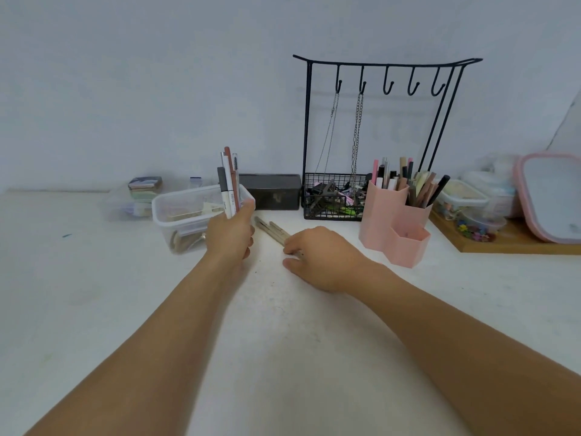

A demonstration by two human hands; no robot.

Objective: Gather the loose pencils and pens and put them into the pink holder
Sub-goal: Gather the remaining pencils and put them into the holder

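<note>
My left hand (231, 232) has its grip closed round a bundle of pens and pencils (228, 180), held upright by their lower ends. My right hand (317, 258) rests on the counter (283, 325), fingers curled loosely over the near ends of the loose pencils (271, 229), not yet pinching. They look light, stiff and prone to rolling, so I'd take them mid-shaft. The pink holder (388, 215) stands just right.

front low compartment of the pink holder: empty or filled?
Nearly empty. The front low compartment of the pink holder shows bare inner walls, with only a small dark speck inside; the two taller compartments behind it are packed with pens and pencils.
</note>
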